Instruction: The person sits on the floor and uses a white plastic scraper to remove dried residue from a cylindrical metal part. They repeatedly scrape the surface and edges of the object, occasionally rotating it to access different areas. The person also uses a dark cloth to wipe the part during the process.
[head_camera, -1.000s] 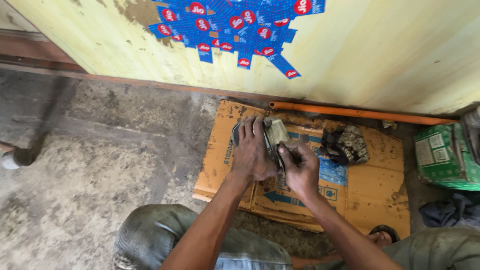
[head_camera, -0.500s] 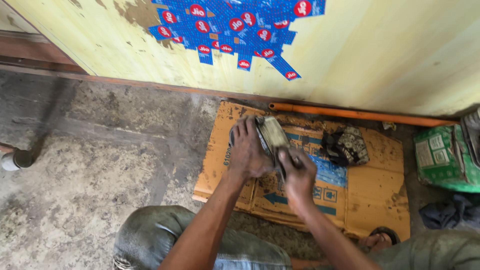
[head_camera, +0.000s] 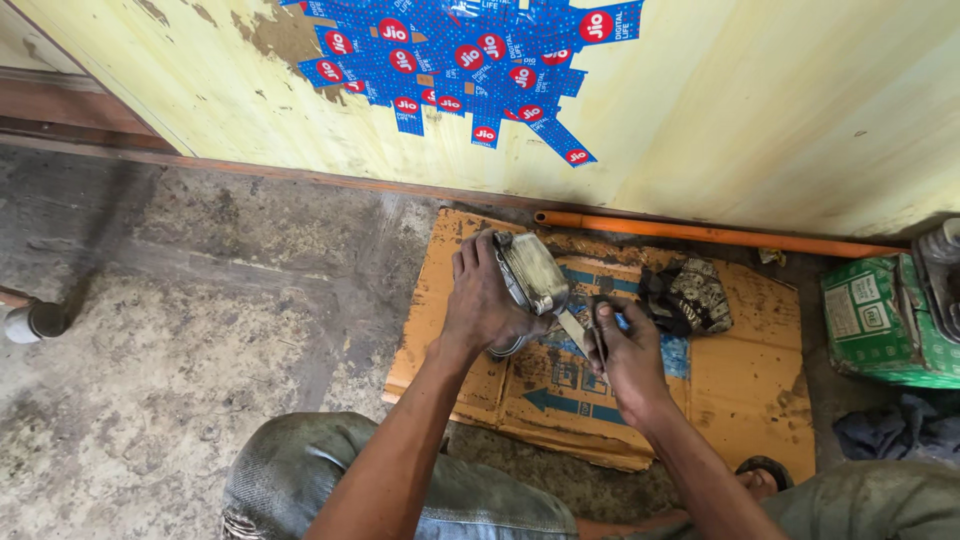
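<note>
My left hand (head_camera: 487, 296) grips a greasy grey metal engine part (head_camera: 532, 273) and holds it tilted above a flattened cardboard sheet (head_camera: 745, 385). My right hand (head_camera: 626, 352) is closed on a thin flat metal tool (head_camera: 580, 332), whose blade reaches up to the lower edge of the part. Both hands are dirty with oil. A crumpled patterned rag (head_camera: 690, 294) lies on the cardboard just right of my right hand. The tool's tip is hidden by the part.
An orange pipe (head_camera: 720, 236) runs along the foot of a yellow wall with blue stickers (head_camera: 470, 60). A green carton (head_camera: 878, 318) stands at the right. My grey-trousered knees (head_camera: 330, 480) are below. A small pipe end (head_camera: 35, 320) shows at the left on the concrete floor.
My left hand has tipped the metal part more upright and to the right. My right hand has slid down and right, away from the part's top, with the tool at its lower edge.
</note>
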